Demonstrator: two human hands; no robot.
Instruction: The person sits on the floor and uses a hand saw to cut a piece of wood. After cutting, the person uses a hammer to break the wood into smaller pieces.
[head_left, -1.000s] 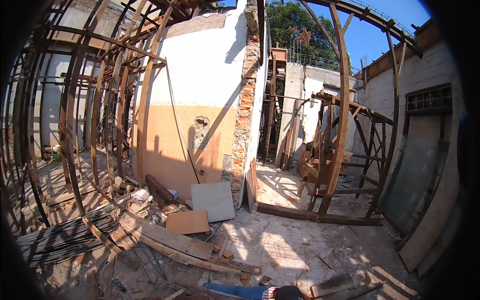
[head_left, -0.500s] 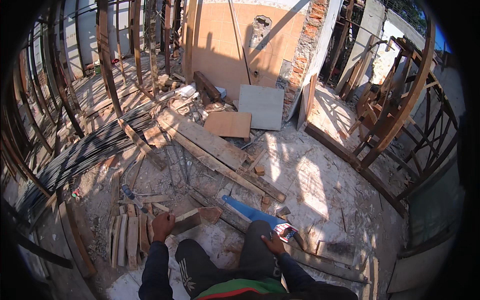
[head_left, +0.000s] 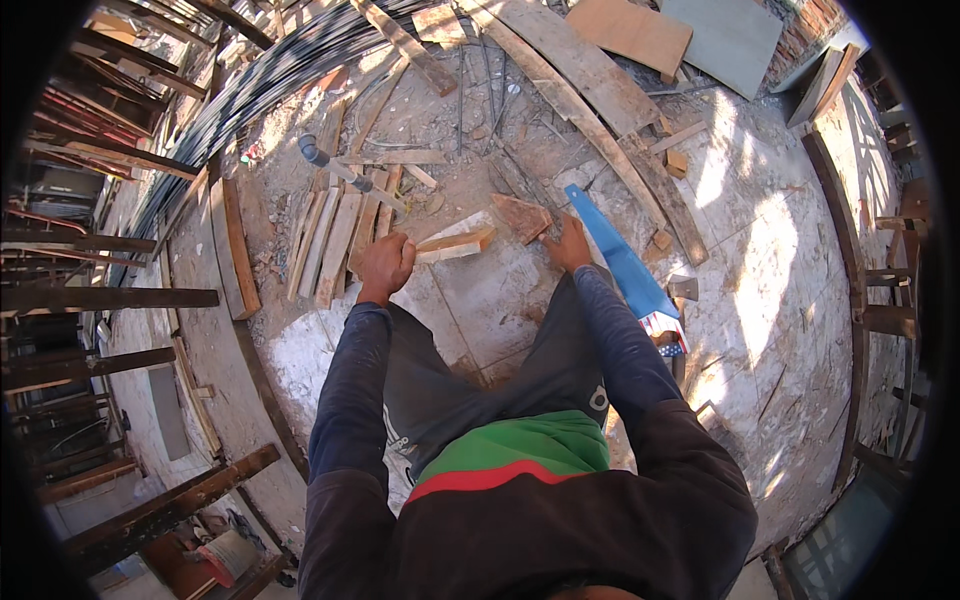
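Observation:
My left hand [head_left: 388, 266] is closed at the near end of a short wooden block [head_left: 456, 245] with a pale cut face. To its right, my right hand [head_left: 568, 246] reaches forward, its fingertips at the lower right corner of a rough reddish-brown piece [head_left: 522, 217]; I cannot tell whether that is wood or brick. No grip on it shows. A handsaw [head_left: 618, 250] with a blue blade and a patterned handle lies just right of my right forearm. Next to it rests a tool with a broad metal head [head_left: 683, 288], its handle partly hidden.
Short wooden strips [head_left: 335, 235] lie side by side left of the block, with a blue-grey bent pipe-like piece [head_left: 315, 155] over them. Long planks [head_left: 590, 110] cross the rubble ahead. A bundle of steel rods [head_left: 260, 85] curves along the far left, near timber posts [head_left: 110, 298].
The view has tipped downward. My right hand has left my knee beside the saw handle and reached forward to the reddish-brown piece. My left hand remains at the wooden block.

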